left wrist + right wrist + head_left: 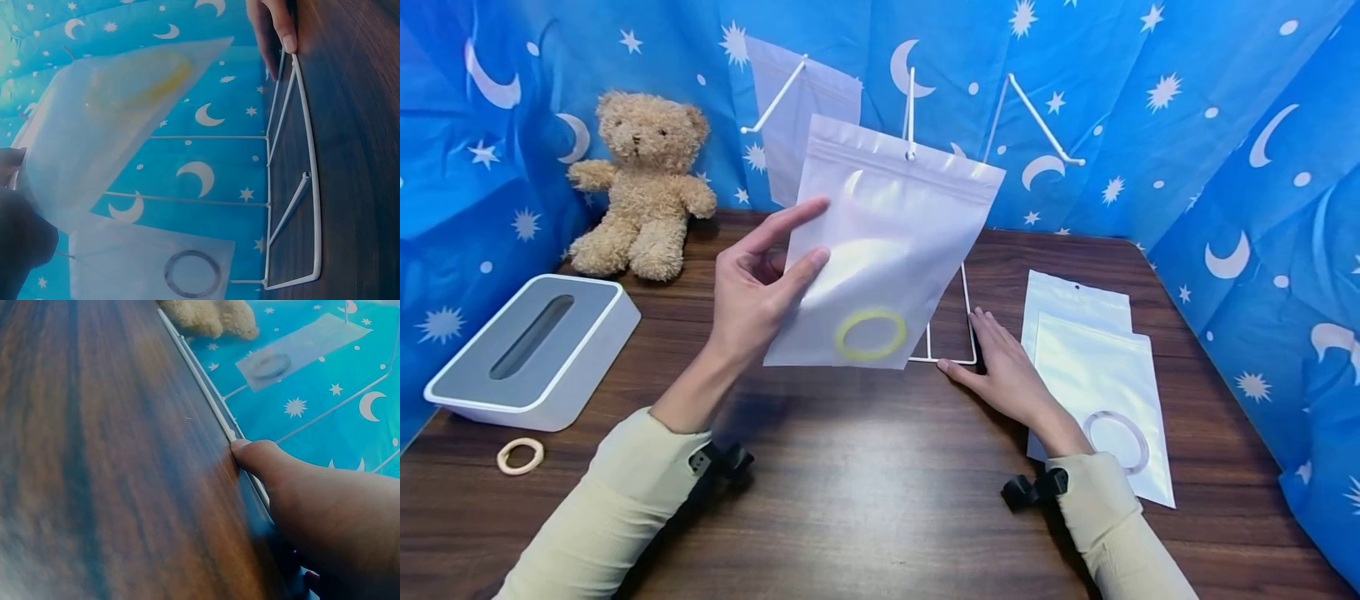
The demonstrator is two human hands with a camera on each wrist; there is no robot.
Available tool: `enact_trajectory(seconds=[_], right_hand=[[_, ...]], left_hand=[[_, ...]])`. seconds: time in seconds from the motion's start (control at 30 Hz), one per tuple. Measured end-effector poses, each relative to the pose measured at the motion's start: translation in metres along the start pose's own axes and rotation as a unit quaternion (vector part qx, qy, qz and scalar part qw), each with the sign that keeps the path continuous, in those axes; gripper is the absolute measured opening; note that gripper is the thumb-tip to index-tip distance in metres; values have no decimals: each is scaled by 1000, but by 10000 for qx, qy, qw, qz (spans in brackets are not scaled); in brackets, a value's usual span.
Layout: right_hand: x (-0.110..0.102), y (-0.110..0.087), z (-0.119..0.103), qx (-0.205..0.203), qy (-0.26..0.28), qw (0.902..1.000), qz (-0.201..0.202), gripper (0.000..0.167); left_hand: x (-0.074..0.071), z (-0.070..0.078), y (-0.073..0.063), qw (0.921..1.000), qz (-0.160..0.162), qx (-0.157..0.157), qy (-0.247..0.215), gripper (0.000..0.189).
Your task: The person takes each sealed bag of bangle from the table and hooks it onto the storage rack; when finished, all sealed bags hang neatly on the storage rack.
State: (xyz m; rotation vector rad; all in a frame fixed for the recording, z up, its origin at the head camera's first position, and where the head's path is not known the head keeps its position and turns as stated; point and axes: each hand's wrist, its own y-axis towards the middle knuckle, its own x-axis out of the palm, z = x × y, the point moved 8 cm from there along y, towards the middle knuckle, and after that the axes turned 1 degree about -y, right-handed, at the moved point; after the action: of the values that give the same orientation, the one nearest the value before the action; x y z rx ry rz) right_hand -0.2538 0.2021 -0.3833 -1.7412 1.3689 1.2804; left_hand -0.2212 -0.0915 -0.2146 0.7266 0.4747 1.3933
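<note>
My left hand pinches the left edge of a white zip bag between thumb and fingers. A yellow-green ring shows through near its bottom. The hole in the bag's top edge is at the tip of the middle hook of a white wire rack; whether the tip is through the hole I cannot tell. Another zip bag hangs on the left hook; a dark ring shows in it. My right hand rests at the right front corner of the rack's base, thumb touching the wire.
Two more zip bags lie overlapped on the right, the upper one with a pale ring inside. The rack's right hook carries nothing. At left are a teddy bear, a grey-topped tissue box and a wooden ring.
</note>
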Motion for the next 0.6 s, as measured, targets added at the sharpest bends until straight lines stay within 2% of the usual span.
enact_trajectory(seconds=[0.1, 0.23, 0.47, 0.6], right_hand=[[1, 0, 0, 19, -28, 10000, 1, 100], [0, 0, 4, 62, -29, 10000, 2, 100], [2, -1, 4, 58, -56, 10000, -19, 102], [2, 1, 3, 49, -77, 10000, 5, 102]], left_hand=[[1, -7, 3, 9999, 79, 22, -69, 42], [10, -16, 14, 9996, 200, 113, -154, 43], [20, -36, 37, 9957, 782, -317, -371, 40], [20, -51, 52, 9939, 974, -487, -185, 42]])
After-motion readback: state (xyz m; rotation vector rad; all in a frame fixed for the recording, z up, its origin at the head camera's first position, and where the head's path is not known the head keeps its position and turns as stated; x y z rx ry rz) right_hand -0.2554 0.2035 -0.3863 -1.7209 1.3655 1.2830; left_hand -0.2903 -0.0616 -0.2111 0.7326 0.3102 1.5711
